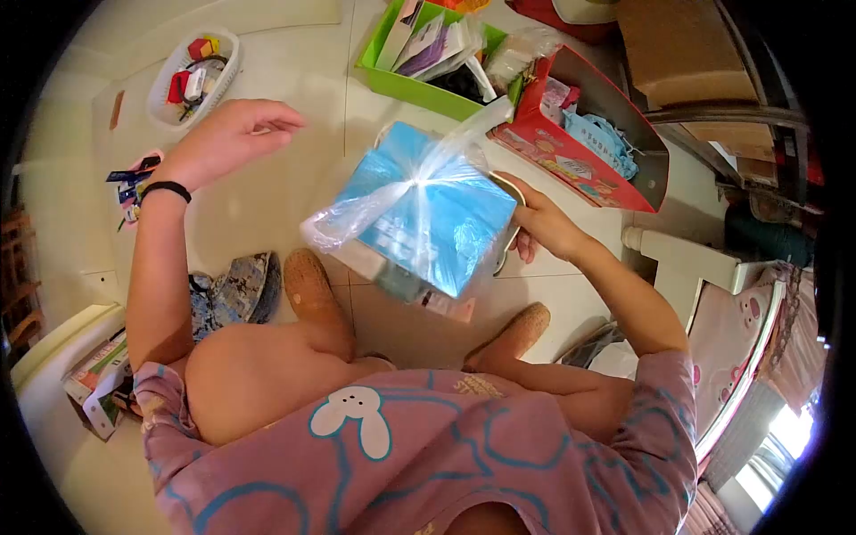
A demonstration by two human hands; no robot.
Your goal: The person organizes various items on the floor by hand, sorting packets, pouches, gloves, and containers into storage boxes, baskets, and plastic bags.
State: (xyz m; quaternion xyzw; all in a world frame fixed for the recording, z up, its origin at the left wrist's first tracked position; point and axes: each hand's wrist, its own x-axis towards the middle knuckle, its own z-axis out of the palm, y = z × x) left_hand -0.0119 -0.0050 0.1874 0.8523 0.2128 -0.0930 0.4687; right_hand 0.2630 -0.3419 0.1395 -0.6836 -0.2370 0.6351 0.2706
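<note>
A blue box (419, 205) wrapped in a clear plastic bag (334, 223) is in front of me, its bag knotted on top with two loose ends sticking out. My right hand (544, 218) holds this bundle at its right side, fingers partly hidden beneath; a pale curved band or handle shows beside them. Below the blue top, paler items show through the plastic, too blurred to name. My left hand (245, 129) hovers empty to the left of the bundle, fingers stretched out, apart from it. A black band circles the left wrist.
A green box (419, 96) of packets and a red carton (580, 169) with bags inside stand beyond the bundle. A white basket (158, 102) of small items sits at far left. Cardboard boxes (682, 53) are stacked at upper right. A patterned cloth item (236, 290) lies by my foot.
</note>
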